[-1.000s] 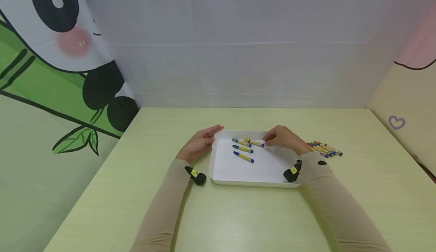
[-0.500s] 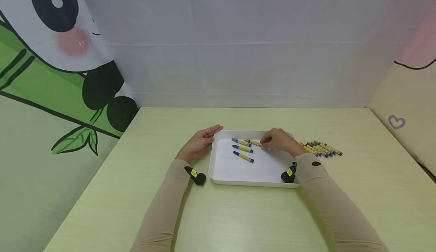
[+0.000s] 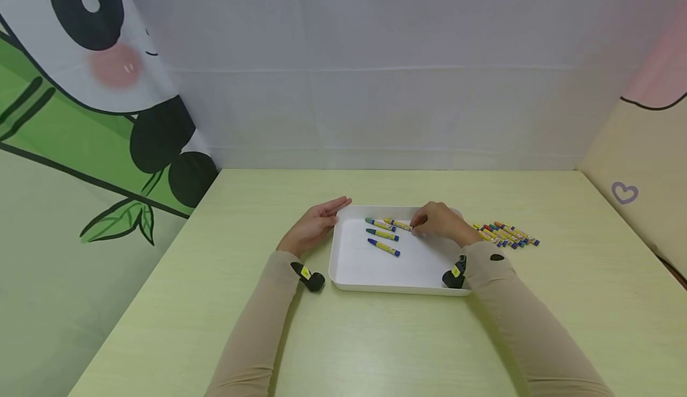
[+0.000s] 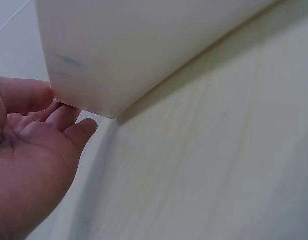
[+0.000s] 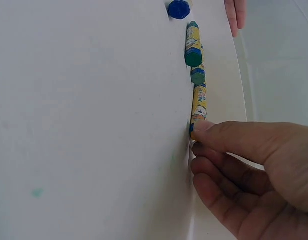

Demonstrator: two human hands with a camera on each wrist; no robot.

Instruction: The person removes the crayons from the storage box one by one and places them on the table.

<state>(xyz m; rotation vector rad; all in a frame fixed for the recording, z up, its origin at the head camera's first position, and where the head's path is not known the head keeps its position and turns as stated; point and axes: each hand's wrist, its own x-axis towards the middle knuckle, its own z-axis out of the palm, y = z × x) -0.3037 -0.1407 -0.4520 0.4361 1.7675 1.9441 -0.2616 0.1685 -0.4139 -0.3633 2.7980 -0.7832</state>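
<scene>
In the head view, my right hand (image 3: 440,223) reaches into the white tray (image 3: 402,288). Its thumb and fingertips pinch the blue end of a yellow-wrapped crayon (image 3: 396,224), which lies on the tray's floor; the right wrist view shows the same crayon (image 5: 199,102). Beside it lie a light green crayon (image 3: 380,224), a darker green crayon (image 3: 383,234) and a blue crayon (image 3: 383,247). Against the tray's far left corner rests my left hand (image 3: 311,225), fingers mostly straight. The left wrist view shows the left hand (image 4: 36,155) touching the tray's outer wall (image 4: 94,75).
Several crayons (image 3: 510,235) lie side by side on the pale table (image 3: 343,343), right of the tray. A grey cloth wall (image 3: 376,117) stands behind the table. Printed panels flank it on both sides.
My right hand has moved slightly left along the tray with the yellow crayon's end, uncovering more of the crayons at right. It stays put over the last half second, as does the left hand.
</scene>
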